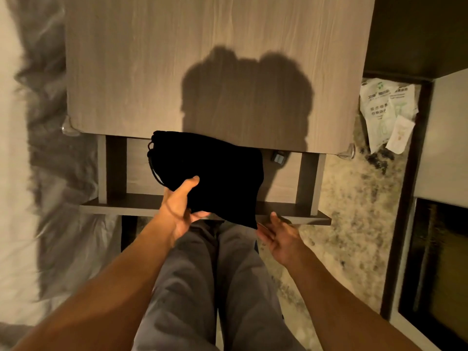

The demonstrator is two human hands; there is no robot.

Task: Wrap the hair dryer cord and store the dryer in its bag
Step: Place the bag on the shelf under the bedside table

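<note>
A black drawstring bag (pixel 215 171) hangs over an open drawer (pixel 291 214) under a wooden nightstand top (pixel 202 59). My left hand (pixel 181 203) grips the bag's lower left side, thumb on top and fingers beneath. The bag's gathered mouth and cord point to the upper left. Just below the bag's lower right corner, my right hand (pixel 281 236) is held open, palm up, and holds nothing. Whether it touches the bag I cannot tell. The hair dryer itself and its cord do not show; what the bag holds is hidden.
A small dark object (pixel 278 157) lies at the back right of the drawer. A bed with white sheet and grey blanket (pixel 50 173) is at the left. White paper packets (pixel 387 115) lie on patterned carpet at the right, beside dark furniture (pixel 435 249).
</note>
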